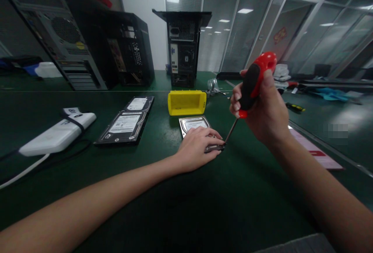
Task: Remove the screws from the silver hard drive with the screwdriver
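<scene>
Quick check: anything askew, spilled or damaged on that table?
The black panel atop the rightmost computer tower stands out: it overhangs the tower on both sides, so it may be lying loose rather than fitted. I see no spill. The hard drive under the left hand shows no obvious damage, but it is partly covered.

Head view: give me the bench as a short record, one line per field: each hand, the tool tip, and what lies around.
Left hand: laid over the hard drive, covering part of it
Right hand: gripping the screwdriver by its red and black handle
Tool tip: at the drive's near right corner; exact contact too small to tell
Behind the drive: yellow bin, open side facing the camera
To the left: two more drives, labels up; beyond them, a white block with a cord
Surface: green table
</scene>
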The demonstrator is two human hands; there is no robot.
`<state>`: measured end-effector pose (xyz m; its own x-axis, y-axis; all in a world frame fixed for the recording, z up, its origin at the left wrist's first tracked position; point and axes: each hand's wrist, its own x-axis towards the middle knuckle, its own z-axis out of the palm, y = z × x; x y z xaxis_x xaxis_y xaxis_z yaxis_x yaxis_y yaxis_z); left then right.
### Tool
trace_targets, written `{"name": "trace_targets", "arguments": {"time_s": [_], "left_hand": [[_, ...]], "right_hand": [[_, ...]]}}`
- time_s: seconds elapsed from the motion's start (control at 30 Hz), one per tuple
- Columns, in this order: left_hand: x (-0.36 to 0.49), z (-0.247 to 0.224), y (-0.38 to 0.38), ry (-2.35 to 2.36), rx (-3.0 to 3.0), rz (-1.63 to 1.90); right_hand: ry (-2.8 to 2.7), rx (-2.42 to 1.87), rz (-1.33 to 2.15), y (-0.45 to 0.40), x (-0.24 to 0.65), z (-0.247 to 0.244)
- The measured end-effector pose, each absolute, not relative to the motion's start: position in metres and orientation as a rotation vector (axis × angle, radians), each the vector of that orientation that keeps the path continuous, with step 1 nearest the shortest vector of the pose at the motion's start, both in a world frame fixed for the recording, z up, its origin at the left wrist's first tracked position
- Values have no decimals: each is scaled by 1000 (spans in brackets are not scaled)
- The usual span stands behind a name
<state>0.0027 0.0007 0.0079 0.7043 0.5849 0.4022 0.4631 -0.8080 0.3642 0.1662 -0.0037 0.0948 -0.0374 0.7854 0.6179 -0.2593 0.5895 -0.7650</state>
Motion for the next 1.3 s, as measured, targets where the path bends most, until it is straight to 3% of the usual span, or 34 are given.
{"name": "trace_targets", "arguments": {"time_s": [1.3], "left_hand": [[1, 11, -1, 810, 2668, 761]], "right_hand": [[-1367, -444, 967, -6, 165, 93]]}}
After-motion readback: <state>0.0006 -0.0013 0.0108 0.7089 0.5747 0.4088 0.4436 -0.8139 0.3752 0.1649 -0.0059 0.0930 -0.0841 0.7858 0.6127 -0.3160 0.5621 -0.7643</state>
